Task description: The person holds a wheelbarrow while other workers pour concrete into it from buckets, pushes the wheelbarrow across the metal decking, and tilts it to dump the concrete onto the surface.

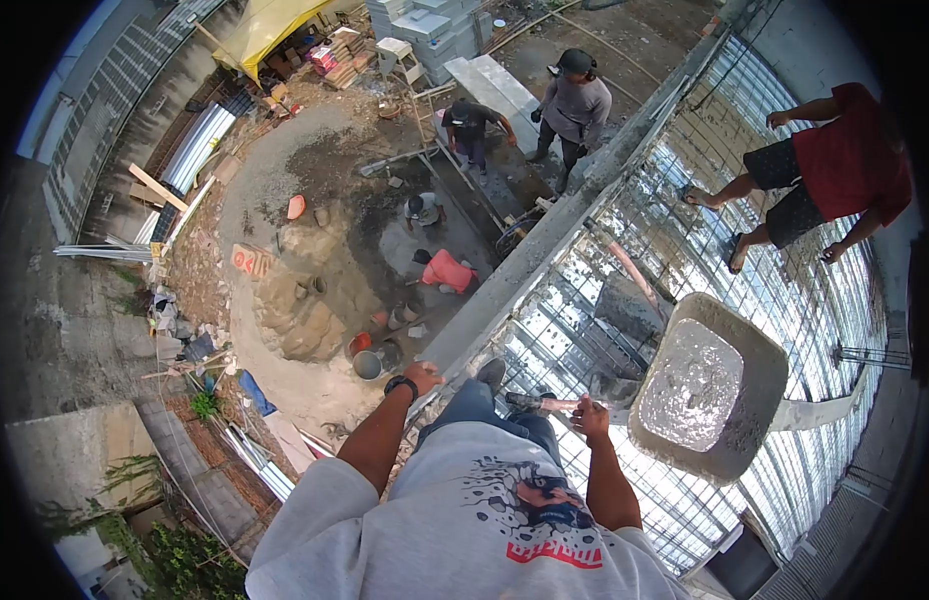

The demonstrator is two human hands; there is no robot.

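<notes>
A wheelbarrow tray [766, 400] stands at my right, with wet grey mix [694, 388] in its bottom. My right hand [589, 418] is closed on the near wheelbarrow handle [549, 402], which has a pinkish grip. The other handle [629, 265] sticks out farther up, apart from my hands. My left hand [422, 377] holds nothing, with its fingers loosely apart beside the concrete beam [504, 310]. A dark watch [400, 386] is on that wrist.
Rebar mesh [574, 290] over shiny metal decking lies under the wheelbarrow. A person in a red shirt [849, 160] stands on it. Below the beam's edge, several people work beside a sand pile [309, 290] and buckets [367, 364]. White blocks [424, 35] are stacked beyond.
</notes>
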